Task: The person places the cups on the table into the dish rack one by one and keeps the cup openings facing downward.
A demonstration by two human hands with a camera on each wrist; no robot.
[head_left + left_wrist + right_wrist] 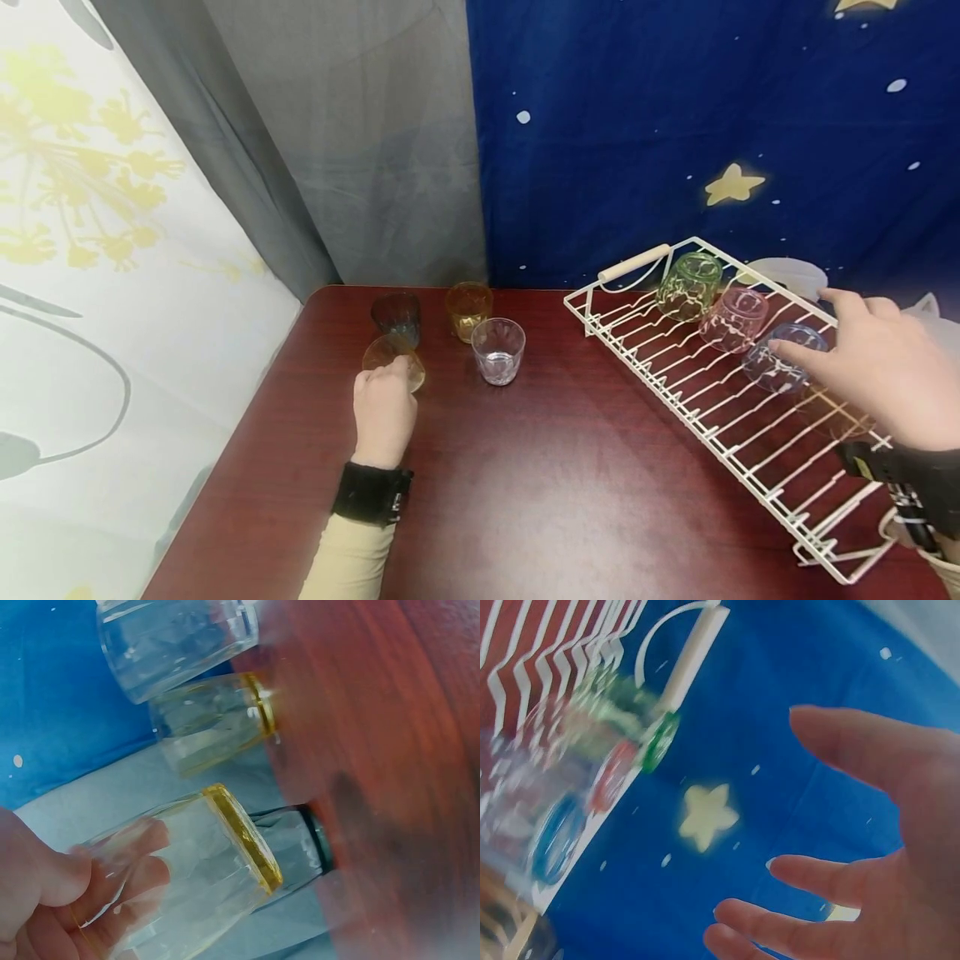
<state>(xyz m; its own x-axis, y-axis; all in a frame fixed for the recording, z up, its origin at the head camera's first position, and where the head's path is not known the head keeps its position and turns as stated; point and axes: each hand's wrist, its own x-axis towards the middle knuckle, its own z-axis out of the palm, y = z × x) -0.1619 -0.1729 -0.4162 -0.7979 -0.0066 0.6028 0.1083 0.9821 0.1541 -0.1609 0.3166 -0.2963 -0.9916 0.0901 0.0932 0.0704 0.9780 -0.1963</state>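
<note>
My left hand (384,412) grips an amber-tinted drinking glass (384,353) by its rim, thumb on one side and fingers on the other. In the left wrist view its yellow base (241,838) points toward the table. Just behind it stands a dark teal glass (396,313). Another amber glass (469,307) and a clear glass (498,346) stand upright to the right. My right hand (888,367) hovers over the wire rack (697,427), fingers spread and holding nothing. Nearest below it are an upside-down blue glass (780,367) and a partly covered amber one (828,412).
Farther along the rack, a pink glass (735,318) and a green glass (690,285) sit upside down. The rack has a wooden handle (634,263) at its far end. Curtains (390,150) hang right behind the table's back edge. A whitish object (783,273) shows behind the rack.
</note>
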